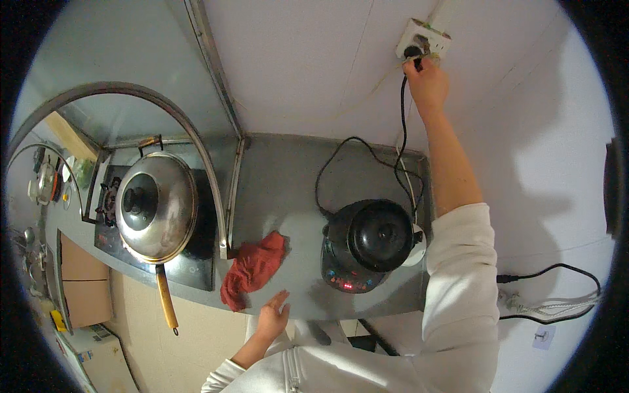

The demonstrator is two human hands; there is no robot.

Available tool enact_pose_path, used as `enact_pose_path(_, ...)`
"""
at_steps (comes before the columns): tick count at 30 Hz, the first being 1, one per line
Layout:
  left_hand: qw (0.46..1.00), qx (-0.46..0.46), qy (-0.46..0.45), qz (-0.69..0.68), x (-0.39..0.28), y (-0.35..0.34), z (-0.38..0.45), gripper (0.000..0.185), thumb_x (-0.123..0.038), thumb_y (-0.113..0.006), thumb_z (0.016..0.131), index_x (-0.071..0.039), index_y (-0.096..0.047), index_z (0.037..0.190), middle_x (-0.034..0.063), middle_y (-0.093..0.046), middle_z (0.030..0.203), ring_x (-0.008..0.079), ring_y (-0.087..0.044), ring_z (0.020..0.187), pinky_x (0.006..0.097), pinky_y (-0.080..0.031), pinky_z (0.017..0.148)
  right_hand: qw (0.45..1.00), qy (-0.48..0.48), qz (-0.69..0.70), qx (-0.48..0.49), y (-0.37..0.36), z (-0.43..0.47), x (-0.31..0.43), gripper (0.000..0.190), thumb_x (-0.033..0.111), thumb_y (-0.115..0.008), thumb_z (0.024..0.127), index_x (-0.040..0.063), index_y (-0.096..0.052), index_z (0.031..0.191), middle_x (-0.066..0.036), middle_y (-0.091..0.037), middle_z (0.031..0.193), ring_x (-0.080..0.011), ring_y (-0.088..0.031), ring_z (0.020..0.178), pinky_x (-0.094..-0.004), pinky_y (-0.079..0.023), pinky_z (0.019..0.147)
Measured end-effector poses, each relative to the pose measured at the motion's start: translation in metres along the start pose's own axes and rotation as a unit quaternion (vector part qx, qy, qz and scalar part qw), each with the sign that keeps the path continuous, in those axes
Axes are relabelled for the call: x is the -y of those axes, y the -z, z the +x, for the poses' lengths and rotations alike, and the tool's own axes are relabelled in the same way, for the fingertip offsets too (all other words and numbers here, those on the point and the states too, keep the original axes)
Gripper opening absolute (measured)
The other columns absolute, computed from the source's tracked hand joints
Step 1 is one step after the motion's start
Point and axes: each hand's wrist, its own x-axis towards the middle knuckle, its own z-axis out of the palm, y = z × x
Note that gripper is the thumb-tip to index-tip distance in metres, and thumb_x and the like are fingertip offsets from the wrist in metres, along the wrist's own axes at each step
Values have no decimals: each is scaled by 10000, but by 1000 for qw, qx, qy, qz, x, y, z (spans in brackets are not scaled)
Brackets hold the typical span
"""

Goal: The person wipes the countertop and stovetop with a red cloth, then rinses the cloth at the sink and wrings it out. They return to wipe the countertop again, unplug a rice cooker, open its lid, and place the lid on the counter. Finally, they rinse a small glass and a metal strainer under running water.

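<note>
High on the wall, my right hand [427,83] grips the black power plug [416,56] at a white wall socket [437,42]. A black cord [403,108] hangs from the plug down to the counter. It loops toward an induction cooker [344,281], whose display glows red. On the cooker sits a dark pot [339,236] with a black lid [381,236]. My left hand [273,314] is near the counter's front edge, fingers apart and holding nothing. Just above and left of it lies a crumpled red cloth [255,270].
Left of me, a lidded wok [157,211] rests on a gas stove [201,265]; its wooden handle [166,299] juts past the counter edge. A curved metal frame [196,132] arches over the stove. Behind the pot is a white round object [416,248]. Cables [555,309] hang at right.
</note>
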Motion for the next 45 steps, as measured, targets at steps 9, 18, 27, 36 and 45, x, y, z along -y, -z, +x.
enact_pose_path(9,997,-13,80,-2,18,11,-11,324,-95,-555,791,-43,-559,1111,182,-538,1173,342,-528,1063,385,-427,905,982,17,-56,179,12,-38,4,373,403,-588,755,35,-641,792,-179,-613,688,-342,-607,683,-423,-475,647)
enact_pose_path(18,1000,15,13,24,3,0,-9,311,-79,-546,801,-36,-548,1109,180,-551,1157,346,-528,1061,384,-434,895,884,58,188,425,24,-120,-18,339,349,-625,775,17,-649,834,-160,-633,861,-289,-608,789,-377,-466,704)
enact_pose_path(27,999,-11,26,-38,6,7,-3,330,-51,-554,797,-19,-551,1126,183,-569,1133,321,-544,1065,357,-427,904,884,-137,165,416,142,-231,-39,289,249,-676,710,44,-639,909,-125,-597,926,-289,-593,809,-349,-467,681)
enact_pose_path(36,1000,-8,-20,7,-15,9,10,299,-58,-546,801,-20,-562,1097,187,-555,1150,344,-535,1059,372,-426,903,932,-103,98,334,152,-235,-26,400,180,-696,643,63,-586,1010,-125,-595,955,-270,-593,877,-352,-473,760)
enact_pose_path(45,1000,-8,5,14,-11,7,11,320,-52,-549,810,-10,-559,1127,172,-570,1147,293,-549,1071,326,-421,896,952,-189,200,132,199,-184,-43,293,63,-675,710,19,-600,990,-57,-626,775,-107,-579,661,-242,-473,600)
